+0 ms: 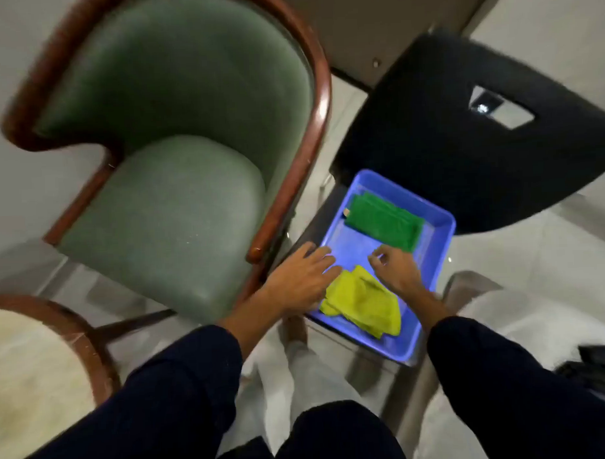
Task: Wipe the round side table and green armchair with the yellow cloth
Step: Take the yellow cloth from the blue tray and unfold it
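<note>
The yellow cloth (363,304) lies crumpled in the near end of a blue plastic tray (436,259). My left hand (301,279) hovers over the tray's left rim, fingers spread, just touching the cloth's left edge. My right hand (395,267) is above the cloth's far side with fingers loosely curled and nothing in them. The green armchair (175,158) with a brown wooden frame stands to the left of the tray. The round side table (31,359), pale top with a wooden rim, shows at the bottom left.
A folded green cloth (385,221) lies in the tray's far end. The tray rests on a black chair (462,127) with a cut-out handle in its back. Dark items (597,366) lie on the pale floor at the right.
</note>
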Action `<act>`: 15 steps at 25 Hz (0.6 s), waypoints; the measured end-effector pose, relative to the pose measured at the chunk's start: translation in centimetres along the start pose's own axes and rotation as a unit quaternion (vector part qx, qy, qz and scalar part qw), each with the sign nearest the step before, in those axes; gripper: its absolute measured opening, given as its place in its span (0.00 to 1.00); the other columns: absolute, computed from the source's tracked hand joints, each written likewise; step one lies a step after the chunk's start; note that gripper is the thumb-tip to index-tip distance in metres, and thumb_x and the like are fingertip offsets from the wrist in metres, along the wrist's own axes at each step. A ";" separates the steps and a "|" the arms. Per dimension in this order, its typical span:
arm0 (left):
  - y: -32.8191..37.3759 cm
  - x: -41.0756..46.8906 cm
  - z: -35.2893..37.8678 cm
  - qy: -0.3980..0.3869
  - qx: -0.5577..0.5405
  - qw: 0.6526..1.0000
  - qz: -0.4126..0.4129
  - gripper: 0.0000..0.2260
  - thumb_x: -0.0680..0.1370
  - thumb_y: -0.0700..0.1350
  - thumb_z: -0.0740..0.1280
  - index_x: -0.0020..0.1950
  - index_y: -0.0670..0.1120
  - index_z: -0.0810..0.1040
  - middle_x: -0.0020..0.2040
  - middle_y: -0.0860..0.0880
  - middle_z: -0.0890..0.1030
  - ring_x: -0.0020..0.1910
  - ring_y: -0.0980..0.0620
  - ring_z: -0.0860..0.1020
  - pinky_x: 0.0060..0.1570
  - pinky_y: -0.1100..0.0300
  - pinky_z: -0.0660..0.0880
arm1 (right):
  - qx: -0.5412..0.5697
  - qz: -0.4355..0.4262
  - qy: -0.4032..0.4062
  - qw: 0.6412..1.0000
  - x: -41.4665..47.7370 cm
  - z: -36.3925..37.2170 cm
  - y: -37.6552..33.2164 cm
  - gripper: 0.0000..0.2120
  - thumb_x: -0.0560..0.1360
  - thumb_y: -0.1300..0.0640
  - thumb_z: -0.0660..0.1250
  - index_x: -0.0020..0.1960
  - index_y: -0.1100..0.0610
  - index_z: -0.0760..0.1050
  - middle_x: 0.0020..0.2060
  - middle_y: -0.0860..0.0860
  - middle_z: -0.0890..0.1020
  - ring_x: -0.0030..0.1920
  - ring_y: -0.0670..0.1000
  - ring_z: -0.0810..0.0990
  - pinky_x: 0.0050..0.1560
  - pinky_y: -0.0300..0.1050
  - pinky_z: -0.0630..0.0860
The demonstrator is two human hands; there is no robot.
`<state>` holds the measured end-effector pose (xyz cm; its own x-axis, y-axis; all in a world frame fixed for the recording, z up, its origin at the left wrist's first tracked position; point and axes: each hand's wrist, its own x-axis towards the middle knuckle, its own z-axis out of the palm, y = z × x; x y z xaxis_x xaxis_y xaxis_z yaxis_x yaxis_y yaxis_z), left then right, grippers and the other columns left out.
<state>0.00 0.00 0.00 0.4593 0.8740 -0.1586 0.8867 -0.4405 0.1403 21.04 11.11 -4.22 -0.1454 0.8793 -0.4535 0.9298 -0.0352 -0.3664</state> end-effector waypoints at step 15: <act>1.4 1.8 2.2 -0.117 -0.168 0.969 -0.136 0.26 0.76 0.54 0.64 0.73 0.50 0.67 0.75 0.49 0.69 0.77 0.48 0.62 0.70 0.50 0.58 | -0.169 -0.362 -0.203 0.894 -3.0 1.5 -0.4 0.12 0.71 0.52 0.65 0.51 0.57 0.77 0.46 0.56 0.81 0.50 0.60 0.79 0.50 0.52 0.72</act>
<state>2.15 0.49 -2.28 0.2454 0.8609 -0.4456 0.9273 -0.0744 0.3669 20.60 7.79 -3.93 -0.7976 0.3657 -0.4796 0.5809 0.6798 -0.4477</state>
